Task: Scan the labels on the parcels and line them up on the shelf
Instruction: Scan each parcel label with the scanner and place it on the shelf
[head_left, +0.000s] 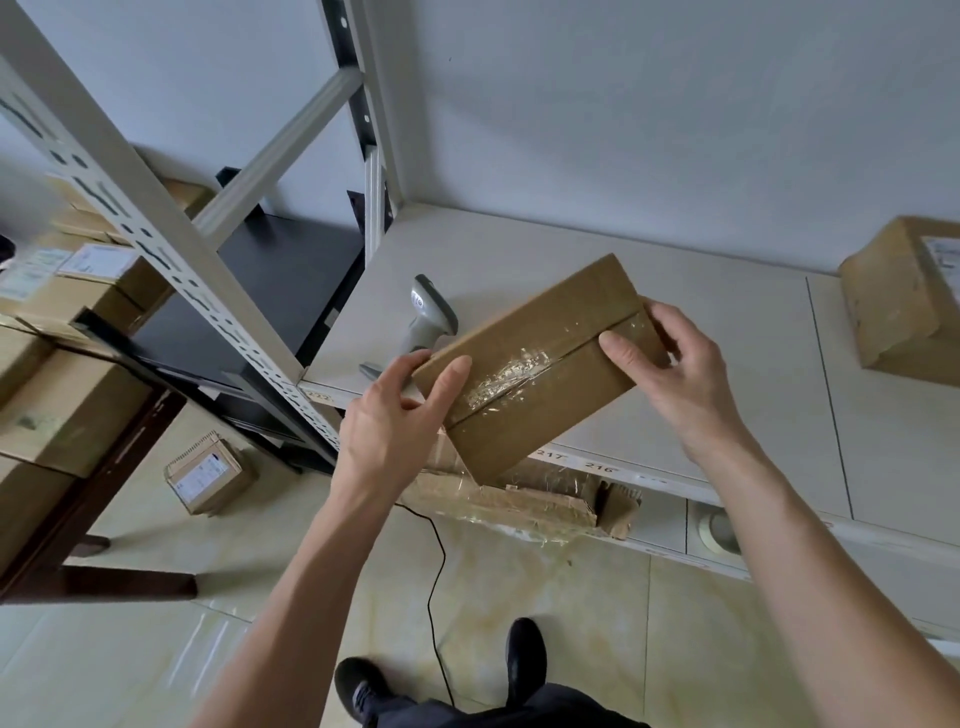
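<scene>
A brown cardboard parcel (535, 358) with clear tape along its seam is held in the air over the front edge of the pale shelf (649, 332). My left hand (400, 410) grips its near-left end and my right hand (670, 364) grips its far-right end. No label shows on the face turned to me. A grey handheld scanner (428, 317) lies on the shelf just behind the parcel, partly hidden by it. A second parcel (904, 306) with a white label stands on the shelf at the far right.
A torn taped carton (524, 499) lies on the lower shelf under the held parcel. Stacked labelled boxes (67, 395) fill a dark table at left. A small labelled box (208, 475) sits on the tiled floor. A slotted rack post (171, 249) rises at left. A black cable (441, 571) runs down.
</scene>
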